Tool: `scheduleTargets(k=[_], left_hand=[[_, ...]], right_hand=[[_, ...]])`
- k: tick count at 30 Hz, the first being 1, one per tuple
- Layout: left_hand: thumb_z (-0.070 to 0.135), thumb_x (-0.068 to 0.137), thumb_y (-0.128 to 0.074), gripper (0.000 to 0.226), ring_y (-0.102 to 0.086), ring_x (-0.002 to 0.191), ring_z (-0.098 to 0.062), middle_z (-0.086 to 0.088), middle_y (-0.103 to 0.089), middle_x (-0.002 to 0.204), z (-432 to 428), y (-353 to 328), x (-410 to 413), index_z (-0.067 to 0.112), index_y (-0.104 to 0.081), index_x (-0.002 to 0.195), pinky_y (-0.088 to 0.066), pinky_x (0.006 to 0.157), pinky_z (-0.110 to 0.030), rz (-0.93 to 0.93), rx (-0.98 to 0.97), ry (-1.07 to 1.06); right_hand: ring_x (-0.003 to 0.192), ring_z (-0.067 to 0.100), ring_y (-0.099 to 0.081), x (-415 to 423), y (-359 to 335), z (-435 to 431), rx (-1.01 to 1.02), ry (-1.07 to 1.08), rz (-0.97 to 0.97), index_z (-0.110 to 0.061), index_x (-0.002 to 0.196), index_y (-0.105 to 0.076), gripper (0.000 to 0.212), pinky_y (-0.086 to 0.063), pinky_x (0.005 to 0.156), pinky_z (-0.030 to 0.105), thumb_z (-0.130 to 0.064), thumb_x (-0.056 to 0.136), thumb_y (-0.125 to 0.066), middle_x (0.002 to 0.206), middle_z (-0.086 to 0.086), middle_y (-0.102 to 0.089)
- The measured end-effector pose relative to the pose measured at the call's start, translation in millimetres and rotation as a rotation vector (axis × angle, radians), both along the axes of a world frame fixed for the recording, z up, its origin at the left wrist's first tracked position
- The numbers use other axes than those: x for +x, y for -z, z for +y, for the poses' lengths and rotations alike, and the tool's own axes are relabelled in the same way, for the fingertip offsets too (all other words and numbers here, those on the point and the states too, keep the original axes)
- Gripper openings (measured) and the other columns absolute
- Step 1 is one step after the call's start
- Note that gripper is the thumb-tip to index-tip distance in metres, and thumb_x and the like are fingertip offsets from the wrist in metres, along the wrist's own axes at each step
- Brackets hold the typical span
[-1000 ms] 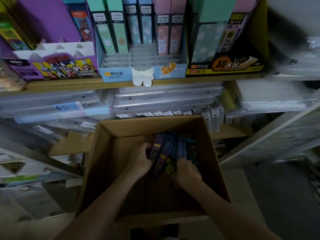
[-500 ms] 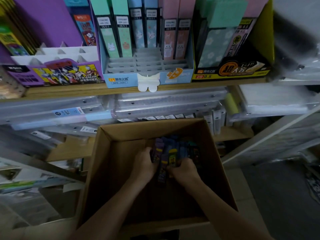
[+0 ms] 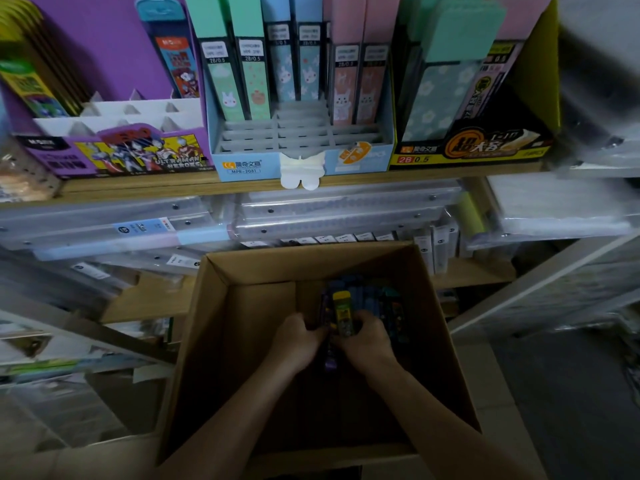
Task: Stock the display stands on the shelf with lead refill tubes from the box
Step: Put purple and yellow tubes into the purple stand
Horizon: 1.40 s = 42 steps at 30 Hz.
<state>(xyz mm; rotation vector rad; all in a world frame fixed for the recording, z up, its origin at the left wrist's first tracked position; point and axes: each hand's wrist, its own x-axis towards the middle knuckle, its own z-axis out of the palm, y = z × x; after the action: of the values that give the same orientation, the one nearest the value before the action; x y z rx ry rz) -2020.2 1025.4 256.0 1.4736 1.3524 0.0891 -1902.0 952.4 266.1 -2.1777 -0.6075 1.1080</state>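
Note:
Both my hands are down inside the open cardboard box (image 3: 242, 341). My left hand (image 3: 294, 341) and my right hand (image 3: 367, 337) curl round a bundle of dark lead refill tubes (image 3: 332, 327), with a yellow-topped tube (image 3: 343, 311) on top. More tubes (image 3: 377, 299) lie in the box behind the bundle. On the wooden shelf (image 3: 242, 183) above stand three display stands: a purple stand (image 3: 114, 157) with several bare white slots, a light blue stand (image 3: 301, 147) with pastel tubes at the back and bare front slots, and a yellow-black stand (image 3: 471, 147).
Clear plastic folders (image 3: 329, 213) are stacked on the lower shelf right behind the box. Wrapped stationery (image 3: 554, 209) fills the right side. More shelving with packaged goods (image 3: 69, 341) stands at the left. Grey floor (image 3: 571, 393) shows at the right.
My hands have closed in toward each other and gathered the tubes into one bundle. The view has shifted slightly closer to the shelf.

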Motion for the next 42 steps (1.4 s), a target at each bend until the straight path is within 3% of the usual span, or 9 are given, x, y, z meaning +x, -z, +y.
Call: scheduleTargets(k=[4, 10, 14, 17, 24, 26, 30, 33, 42], left_hand=[[0.028, 0.096, -0.062, 0.029, -0.069, 0.096, -0.034, -0.021, -0.070, 0.105, -6.7, -9.4, 1.2, 0.002, -0.065, 0.110, -0.054, 0.087, -0.052, -0.051, -0.077, -0.044], [0.029, 0.100, -0.056, 0.028, -0.067, 0.092, -0.021, -0.012, -0.066, 0.107, -15.0, -29.4, -8.4, 0.010, -0.053, 0.120, -0.050, 0.063, -0.029, -0.148, -0.221, -0.189], [0.022, 0.101, -0.051, 0.030, -0.069, 0.098, -0.041, -0.029, -0.066, 0.113, -16.9, -42.1, -13.1, 0.003, -0.055, 0.125, -0.056, 0.072, -0.041, -0.392, -0.379, -0.318], [0.022, 0.103, -0.045, 0.031, -0.070, 0.085, -0.034, -0.026, -0.070, 0.102, -19.7, -58.0, -14.3, 0.004, -0.063, 0.120, -0.056, 0.069, -0.039, -0.506, -0.415, -0.318], [0.023, 0.099, -0.055, 0.025, -0.074, 0.081, -0.027, -0.015, -0.078, 0.096, -36.1, -105.3, -17.2, 0.011, -0.076, 0.106, -0.060, 0.063, -0.038, -0.655, -0.263, -0.374], [0.026, 0.096, -0.062, 0.021, -0.074, 0.083, -0.030, -0.014, -0.078, 0.100, -41.9, -118.4, -19.7, 0.018, -0.074, 0.111, -0.060, 0.070, -0.040, -0.721, -0.146, -0.373], [0.034, 0.085, -0.069, 0.040, -0.073, 0.077, -0.023, -0.013, -0.077, 0.105, -48.9, -148.1, -27.6, 0.018, -0.069, 0.121, -0.058, 0.058, -0.032, -0.861, -0.038, -0.415], [0.036, 0.092, -0.069, 0.029, -0.072, 0.082, -0.020, -0.012, -0.076, 0.111, -51.2, -170.8, -37.9, 0.024, -0.072, 0.119, -0.056, 0.058, -0.030, -0.929, 0.031, -0.418], [0.033, 0.093, -0.065, 0.021, -0.068, 0.073, -0.019, -0.011, -0.075, 0.092, -38.5, -226.9, -76.3, 0.023, -0.075, 0.108, -0.055, 0.053, -0.029, -1.018, 0.329, -0.555]], right_hand=[[0.084, 0.019, -0.069, -2.9, 1.9, 1.6, 0.023, 0.031, 0.117, -0.023, 0.099, -0.064, 0.021, -0.063, 0.070, 0.038, -0.012, 0.084, -0.075, 0.091, 0.001, -0.068], [0.084, 0.014, -0.072, -3.6, -5.3, -4.8, 0.137, 0.035, 0.290, -0.028, 0.097, -0.068, 0.027, -0.058, 0.065, 0.026, -0.007, 0.082, -0.078, 0.095, -0.001, -0.074], [0.081, 0.006, -0.073, -1.3, -27.7, -8.0, 0.264, -0.012, 0.288, -0.027, 0.099, -0.071, 0.030, -0.057, 0.065, 0.019, -0.006, 0.080, -0.081, 0.093, -0.004, -0.076], [0.089, 0.014, -0.073, 2.3, -50.8, -7.0, 0.357, -0.078, 0.230, -0.019, 0.106, -0.070, 0.034, -0.059, 0.071, 0.024, -0.003, 0.077, -0.082, 0.096, 0.000, -0.076], [0.090, 0.029, -0.073, 6.2, -106.3, -9.3, 0.547, -0.212, 0.177, -0.007, 0.099, -0.072, 0.025, -0.061, 0.079, 0.045, -0.002, 0.077, -0.082, 0.092, 0.010, -0.076], [0.087, 0.030, -0.074, 4.6, -121.5, -11.9, 0.603, -0.230, 0.249, -0.004, 0.101, -0.071, 0.021, -0.062, 0.073, 0.041, 0.000, 0.081, -0.078, 0.095, 0.014, -0.075], [0.088, 0.025, -0.076, 1.4, -155.9, -13.2, 0.697, -0.312, 0.312, -0.004, 0.105, -0.071, 0.021, -0.062, 0.070, 0.035, -0.003, 0.085, -0.076, 0.098, 0.010, -0.076], [0.086, 0.023, -0.076, -3.6, -181.9, -9.3, 0.741, -0.358, 0.329, -0.005, 0.104, -0.070, 0.023, -0.062, 0.067, 0.031, -0.005, 0.083, -0.078, 0.097, 0.010, -0.076], [0.084, 0.030, -0.076, -35.6, -240.2, 19.8, 0.850, -0.388, 0.428, -0.022, 0.099, -0.075, 0.011, -0.062, 0.062, 0.032, -0.025, 0.095, -0.065, 0.094, 0.012, -0.077]])
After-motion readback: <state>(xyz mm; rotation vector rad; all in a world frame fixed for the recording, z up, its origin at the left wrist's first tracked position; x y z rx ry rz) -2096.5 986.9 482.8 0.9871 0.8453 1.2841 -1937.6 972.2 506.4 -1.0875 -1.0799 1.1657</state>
